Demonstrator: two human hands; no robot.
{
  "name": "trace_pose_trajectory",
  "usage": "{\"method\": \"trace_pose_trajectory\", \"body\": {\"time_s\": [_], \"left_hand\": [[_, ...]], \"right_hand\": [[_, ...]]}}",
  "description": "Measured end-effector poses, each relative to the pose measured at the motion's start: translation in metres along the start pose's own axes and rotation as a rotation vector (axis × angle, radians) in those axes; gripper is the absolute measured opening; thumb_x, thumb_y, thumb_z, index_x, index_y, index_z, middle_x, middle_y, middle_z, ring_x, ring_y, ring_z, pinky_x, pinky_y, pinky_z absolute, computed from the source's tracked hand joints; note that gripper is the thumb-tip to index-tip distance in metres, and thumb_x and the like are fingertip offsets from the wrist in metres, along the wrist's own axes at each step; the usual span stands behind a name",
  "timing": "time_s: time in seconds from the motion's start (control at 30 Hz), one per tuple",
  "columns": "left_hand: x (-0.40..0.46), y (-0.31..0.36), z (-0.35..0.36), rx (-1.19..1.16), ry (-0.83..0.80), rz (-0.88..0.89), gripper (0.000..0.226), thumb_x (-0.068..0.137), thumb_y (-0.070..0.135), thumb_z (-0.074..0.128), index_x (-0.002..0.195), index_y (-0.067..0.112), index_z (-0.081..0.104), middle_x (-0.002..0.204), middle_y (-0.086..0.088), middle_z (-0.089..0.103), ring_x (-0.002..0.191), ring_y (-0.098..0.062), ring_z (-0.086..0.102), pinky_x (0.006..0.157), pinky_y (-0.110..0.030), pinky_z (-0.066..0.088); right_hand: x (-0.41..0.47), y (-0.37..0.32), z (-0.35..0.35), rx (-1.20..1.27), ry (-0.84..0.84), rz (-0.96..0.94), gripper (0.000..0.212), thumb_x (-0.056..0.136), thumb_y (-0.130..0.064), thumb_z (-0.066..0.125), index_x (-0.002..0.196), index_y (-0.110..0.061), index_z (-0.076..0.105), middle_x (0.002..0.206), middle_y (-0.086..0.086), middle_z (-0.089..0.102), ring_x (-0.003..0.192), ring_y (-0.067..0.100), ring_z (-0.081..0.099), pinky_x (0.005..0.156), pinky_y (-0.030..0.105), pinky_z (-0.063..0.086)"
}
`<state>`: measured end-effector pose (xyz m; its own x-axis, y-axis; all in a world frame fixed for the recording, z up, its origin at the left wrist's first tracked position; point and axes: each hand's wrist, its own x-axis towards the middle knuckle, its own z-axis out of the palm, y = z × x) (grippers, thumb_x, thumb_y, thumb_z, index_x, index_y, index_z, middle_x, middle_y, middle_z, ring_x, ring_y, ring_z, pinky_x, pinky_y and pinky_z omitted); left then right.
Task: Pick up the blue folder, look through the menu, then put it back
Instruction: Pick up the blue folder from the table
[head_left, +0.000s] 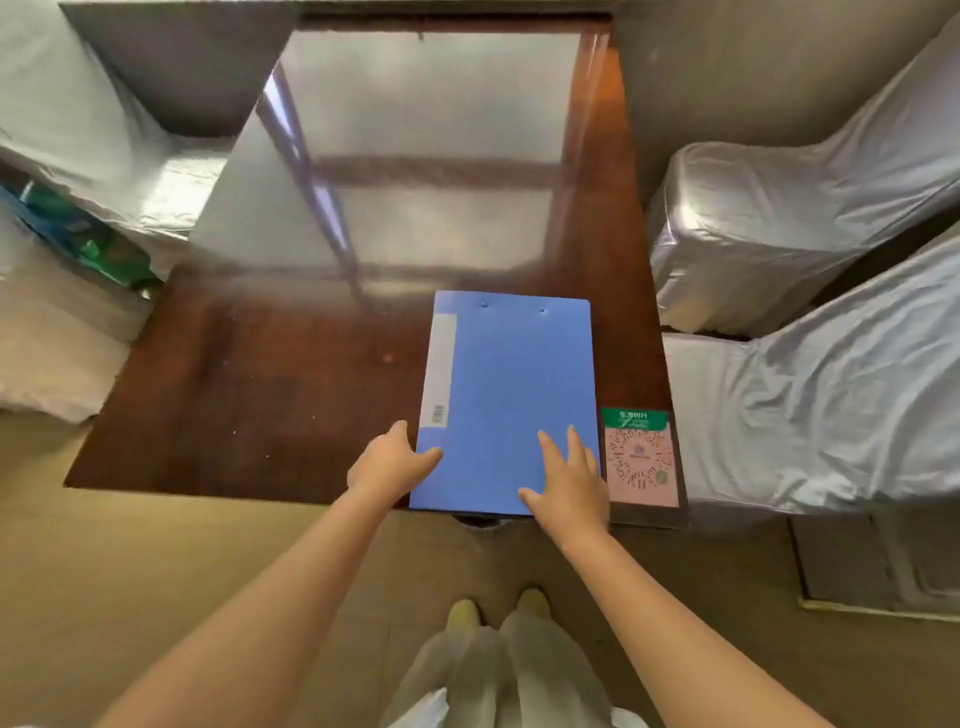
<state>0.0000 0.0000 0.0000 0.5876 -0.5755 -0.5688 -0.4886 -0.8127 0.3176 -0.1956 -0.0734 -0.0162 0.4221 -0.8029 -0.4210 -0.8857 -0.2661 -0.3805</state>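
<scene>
A blue folder (511, 384) lies closed and flat on the dark wooden table (249, 395), near its front right corner, with a pale label strip along its left side. My left hand (392, 460) is at the folder's lower left corner, its fingers touching the edge. Flat on the folder's lower right part rests my right hand (569, 480), fingers spread. Neither hand has lifted the folder.
A pink and green QR-code card (643, 460) lies on the table right of the folder. Chairs under white covers (779, 234) stand to the right and left. The far half of the glossy tabletop reflects a window. My feet show on the floor below.
</scene>
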Motion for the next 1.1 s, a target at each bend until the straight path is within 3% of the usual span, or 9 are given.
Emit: {"method": "trace_pose_trajectory", "body": {"time_s": [0.1, 0.17, 0.33, 0.43, 0.57, 0.8, 0.87, 1.0, 1.1], "left_hand": [[0.001, -0.005, 0.007, -0.017, -0.032, -0.017, 0.047, 0.084, 0.039, 0.057, 0.117, 0.006, 0.053, 0.112, -0.013, 0.063, 0.088, -0.025, 0.06, 0.064, -0.032, 0.045], [0.001, -0.006, 0.013, -0.086, -0.049, -0.012, 0.028, 0.083, 0.033, 0.058, 0.096, 0.008, 0.057, 0.099, -0.013, 0.067, 0.071, -0.019, 0.056, 0.052, -0.029, 0.041], [0.0, -0.015, 0.015, -0.469, -0.134, -0.047, 0.034, 0.085, 0.012, 0.06, 0.119, 0.005, 0.056, 0.103, -0.015, 0.066, 0.085, -0.022, 0.06, 0.07, -0.031, 0.049], [-0.005, -0.023, 0.011, -0.73, -0.259, -0.094, 0.029, 0.088, 0.001, 0.054, 0.116, 0.008, 0.054, 0.11, -0.014, 0.064, 0.097, -0.023, 0.063, 0.071, -0.031, 0.055], [-0.015, -0.029, 0.004, -0.825, -0.291, -0.025, 0.022, 0.09, 0.005, 0.055, 0.108, 0.016, 0.05, 0.108, -0.013, 0.067, 0.096, -0.021, 0.067, 0.07, -0.033, 0.057], [-0.029, -0.024, -0.035, -0.999, -0.297, 0.176, 0.027, 0.091, 0.009, 0.057, 0.115, 0.015, 0.05, 0.104, -0.008, 0.074, 0.099, -0.023, 0.069, 0.075, -0.033, 0.06], [-0.033, -0.021, -0.051, -1.027, -0.305, 0.239, 0.028, 0.09, 0.011, 0.058, 0.116, 0.016, 0.05, 0.103, -0.006, 0.075, 0.099, -0.023, 0.069, 0.076, -0.033, 0.06], [-0.045, -0.019, -0.076, -1.053, -0.31, 0.352, 0.044, 0.081, 0.02, 0.064, 0.122, 0.017, 0.05, 0.107, -0.006, 0.074, 0.102, -0.026, 0.068, 0.076, -0.034, 0.059], [-0.053, -0.017, -0.09, -1.068, -0.278, 0.436, 0.044, 0.084, 0.023, 0.067, 0.125, 0.022, 0.053, 0.112, -0.005, 0.072, 0.103, -0.025, 0.067, 0.077, -0.033, 0.059]], "right_hand": [[0.004, 0.003, 0.014, -0.088, -0.011, 0.015, 0.072, 0.086, -0.039, 0.061, 0.145, -0.025, 0.021, 0.158, 0.008, 0.013, 0.143, 0.029, 0.013, 0.106, 0.042, 0.037], [0.006, 0.005, 0.022, -0.142, 0.021, -0.004, 0.072, 0.086, -0.04, 0.061, 0.144, -0.024, 0.023, 0.157, 0.009, 0.017, 0.142, 0.029, 0.016, 0.106, 0.041, 0.036], [0.009, 0.01, 0.027, -0.184, 0.068, -0.039, 0.072, 0.084, -0.044, 0.061, 0.144, -0.025, 0.026, 0.155, 0.01, 0.021, 0.141, 0.029, 0.021, 0.103, 0.04, 0.041], [0.007, 0.012, 0.028, -0.188, 0.063, -0.056, 0.072, 0.085, -0.046, 0.059, 0.144, -0.025, 0.025, 0.155, 0.01, 0.021, 0.141, 0.028, 0.02, 0.103, 0.039, 0.04], [0.005, 0.013, 0.023, -0.141, 0.056, -0.082, 0.07, 0.086, -0.046, 0.057, 0.144, -0.026, 0.024, 0.156, 0.008, 0.02, 0.142, 0.027, 0.018, 0.103, 0.038, 0.041], [0.012, 0.006, -0.01, 0.197, 0.128, -0.035, 0.076, 0.083, -0.043, 0.063, 0.144, -0.026, 0.022, 0.155, 0.008, 0.022, 0.14, 0.029, 0.02, 0.105, 0.045, 0.037], [0.017, 0.008, -0.028, 0.381, 0.119, 0.014, 0.078, 0.083, -0.036, 0.065, 0.145, -0.023, 0.019, 0.152, 0.008, 0.028, 0.136, 0.03, 0.028, 0.103, 0.046, 0.038], [0.024, 0.014, -0.069, 0.7, 0.053, 0.035, 0.063, 0.092, -0.018, 0.055, 0.145, -0.02, 0.021, 0.141, 0.007, 0.046, 0.115, 0.022, 0.051, 0.086, 0.038, 0.051], [0.017, 0.022, -0.103, 0.987, 0.036, 0.027, 0.054, 0.091, -0.015, 0.056, 0.141, -0.022, 0.034, 0.118, -0.001, 0.064, 0.096, 0.014, 0.063, 0.066, 0.025, 0.055]]}}
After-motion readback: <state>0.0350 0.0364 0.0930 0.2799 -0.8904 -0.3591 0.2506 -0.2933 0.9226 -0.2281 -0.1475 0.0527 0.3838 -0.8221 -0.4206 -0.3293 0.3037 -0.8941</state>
